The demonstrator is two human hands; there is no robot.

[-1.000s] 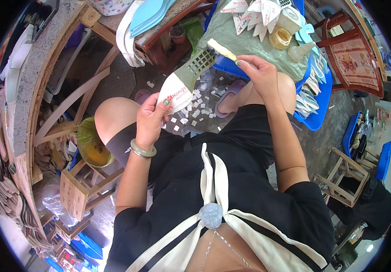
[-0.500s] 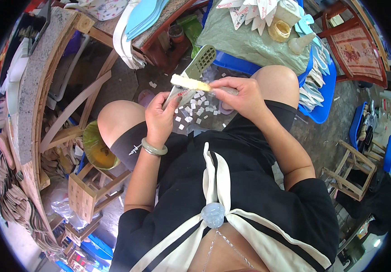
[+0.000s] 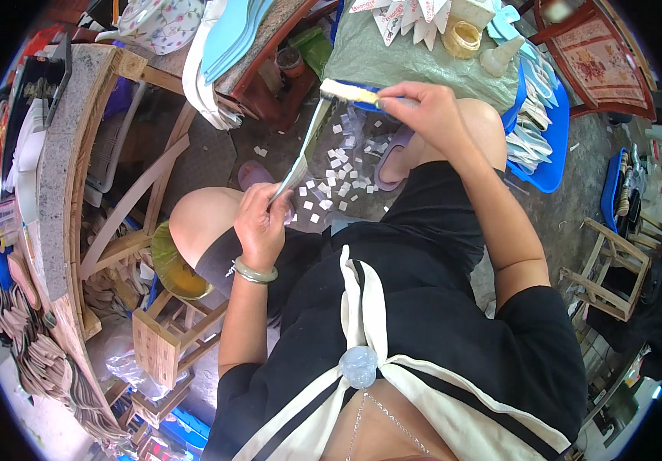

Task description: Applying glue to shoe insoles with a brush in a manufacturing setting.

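Note:
My left hand (image 3: 260, 227) is closed on the near end of a thin, pale insole (image 3: 305, 157), which stands almost edge-on and tilts up and away from me. In my right hand (image 3: 427, 115) is a flat brush (image 3: 350, 92) with cream bristles, yellowish near the handle. The bristles meet the insole's far end. Most of the brush handle is hidden by my fingers. A bangle (image 3: 254, 273) sits on my left wrist. Below, between my feet, many small white squares (image 3: 335, 175) lie scattered on the floor.
Ahead, a green-grey plastic cover (image 3: 392, 73) bears white pointed pieces (image 3: 415, 17) and an open jar (image 3: 462, 38). A blue tub (image 3: 552, 157) holds insoles at right. Light blue sheets (image 3: 233, 34) lie on a table. Left are a workbench (image 3: 58, 177), yellow-green basin (image 3: 173, 265) and wooden stool (image 3: 154, 342).
The brush has moved away from me to the insole's far end, with my right hand. The insole has turned from showing its gridded face to nearly edge-on, and my left hand has come slightly nearer.

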